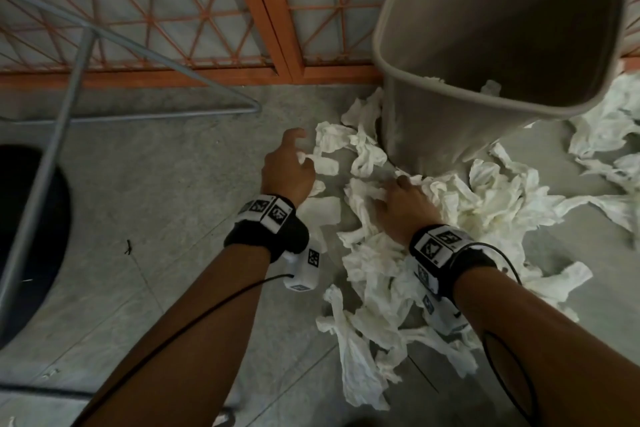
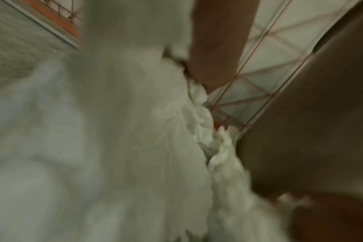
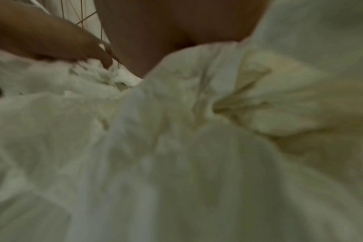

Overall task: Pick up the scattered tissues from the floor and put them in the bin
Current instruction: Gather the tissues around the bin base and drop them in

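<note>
A tall grey bin (image 1: 433, 128) stands on the floor at the upper right, with a few tissues inside near its rim. White crumpled tissues (image 1: 485, 204) lie heaped around its base and trail toward me. My left hand (image 1: 301, 152) is at the heap's left edge and pinches a small tissue (image 1: 323, 165). My right hand (image 1: 398, 185) is dug into the middle of the heap, fingers curled into a bunch of tissues. Both wrist views are blurred and filled with white tissue (image 2: 114, 131) (image 3: 176, 147).
An orange lattice partition (image 1: 277, 10) runs along the floor behind the bin. A slanted metal frame (image 1: 69, 80) and a dark round object (image 1: 27, 218) are at the left. More tissues (image 1: 606, 128) lie right of the bin. Bare grey floor (image 1: 173, 184) lies left of the heap.
</note>
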Tool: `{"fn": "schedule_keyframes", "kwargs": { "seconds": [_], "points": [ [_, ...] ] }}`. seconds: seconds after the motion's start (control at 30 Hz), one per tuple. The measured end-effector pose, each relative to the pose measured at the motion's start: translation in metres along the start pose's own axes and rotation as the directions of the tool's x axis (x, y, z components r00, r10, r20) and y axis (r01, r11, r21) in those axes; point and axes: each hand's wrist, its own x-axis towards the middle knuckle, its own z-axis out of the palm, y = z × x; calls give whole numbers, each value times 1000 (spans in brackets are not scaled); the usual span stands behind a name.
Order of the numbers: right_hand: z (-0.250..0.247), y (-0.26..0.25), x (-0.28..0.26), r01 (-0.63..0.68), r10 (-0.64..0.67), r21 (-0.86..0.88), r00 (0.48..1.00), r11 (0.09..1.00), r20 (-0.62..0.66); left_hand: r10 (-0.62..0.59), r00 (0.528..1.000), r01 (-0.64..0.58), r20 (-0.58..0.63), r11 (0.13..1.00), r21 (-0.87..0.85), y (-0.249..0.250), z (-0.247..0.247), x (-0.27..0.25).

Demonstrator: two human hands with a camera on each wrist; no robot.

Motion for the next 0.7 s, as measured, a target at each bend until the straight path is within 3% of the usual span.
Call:
{"fn": "schedule_keyframes", "kwargs": {
  "seconds": [0.17, 0.33, 0.5, 0.6, 0.7],
  "points": [
    [-12, 1, -11, -24, 37, 115, 993, 993, -115, -92, 969, 34, 230, 969, 244, -22, 31, 6],
    [-13, 6, -20, 41, -6, 110, 951, 993, -308, -21, 985, -27, 171, 962, 270, -26, 32, 7],
    [-22, 9, -31, 161, -54, 233, 912, 959, -407, 207, 978, -210, 35, 960, 184, 7, 19, 10],
    [-21, 17, -32, 163, -46, 267, 916, 950, -398, 299, 950, -308, 89, 945, 114, 25, 25, 17],
    [-22, 22, -35, 204, -66, 323, 918, 924, -391, 266, 942, -298, 203, 943, 146, 38, 43, 27]
  ]
}}
